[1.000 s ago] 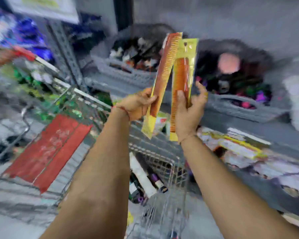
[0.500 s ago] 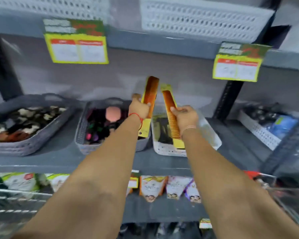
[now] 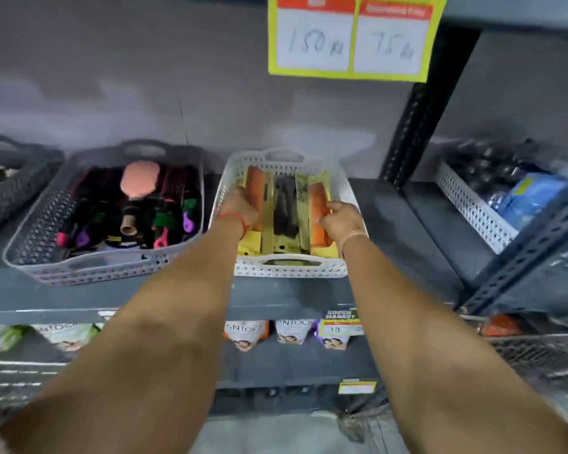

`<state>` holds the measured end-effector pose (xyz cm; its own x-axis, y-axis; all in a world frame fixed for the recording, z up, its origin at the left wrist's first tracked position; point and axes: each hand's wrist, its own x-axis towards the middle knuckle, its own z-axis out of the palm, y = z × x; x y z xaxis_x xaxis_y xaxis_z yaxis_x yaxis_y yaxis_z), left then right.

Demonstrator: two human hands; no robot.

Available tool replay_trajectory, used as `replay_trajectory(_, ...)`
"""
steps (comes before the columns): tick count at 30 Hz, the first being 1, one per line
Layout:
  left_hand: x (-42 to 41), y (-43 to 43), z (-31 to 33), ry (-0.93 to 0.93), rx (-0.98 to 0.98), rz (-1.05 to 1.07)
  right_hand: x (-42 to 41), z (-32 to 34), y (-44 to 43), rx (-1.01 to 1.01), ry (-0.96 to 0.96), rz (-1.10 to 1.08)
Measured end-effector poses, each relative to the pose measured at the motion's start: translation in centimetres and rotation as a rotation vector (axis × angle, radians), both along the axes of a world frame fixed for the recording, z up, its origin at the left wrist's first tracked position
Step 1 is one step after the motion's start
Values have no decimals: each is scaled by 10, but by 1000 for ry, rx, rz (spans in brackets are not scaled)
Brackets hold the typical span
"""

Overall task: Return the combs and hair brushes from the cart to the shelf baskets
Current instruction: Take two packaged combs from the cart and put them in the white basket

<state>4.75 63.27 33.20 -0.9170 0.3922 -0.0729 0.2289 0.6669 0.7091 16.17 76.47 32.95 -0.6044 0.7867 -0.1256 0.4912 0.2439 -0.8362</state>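
Pressing two light, stiff packaged orange combs [image 3: 255,194] along the white basket's [image 3: 291,269] side walls, left hand [image 3: 240,208] and right hand [image 3: 340,221] grip mid-length.

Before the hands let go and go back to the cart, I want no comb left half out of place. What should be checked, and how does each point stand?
1. Left orange comb in its yellow packet lies inside the white perforated plastic basket: ok.
2. Right orange comb in its yellow packet lies inside the same basket: ok.
3. Both lie flat beside the black combs, lengthwise: ok.
4. Left hand has released its grip: cannot tell.
5. Right hand has released: cannot tell; its fingertips touch the packet.
6. Grey basket of hair brushes is apart from both hands: ok.
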Motion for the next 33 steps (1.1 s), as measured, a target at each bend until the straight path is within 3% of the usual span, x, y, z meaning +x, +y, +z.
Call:
replay_trajectory(5, 0, 1, -12, 98, -264, -16, -1, -1, 2, 132, -242, 113)
replay_trajectory(12, -4, -2, -13, 102, -393, -87, -3, 1, 0, 259, -362, 153)
replay_trajectory(15, 0, -6, -6, 80, -315, -119, 0, 1, -7, 318, -340, 120)
replay_trajectory(17, 3, -14, 3, 107, -192, -147, 1, 4, -16, 497, -243, 84)
replay_trajectory(19, 4, -30, 19, 170, -42, -147, -4, 15, -32, 665, -105, 139)
replay_trajectory(22, -6, -67, 45, 290, 92, -47, -28, 41, -72, 742, 78, 273)
replay_trajectory(29, -32, -264, 51, 371, 355, 449, -96, 55, -273, 387, 468, 672)
replay_trajectory(33, -23, -437, -5, 222, 238, 836, -118, 11, -427, 135, 255, 1040)
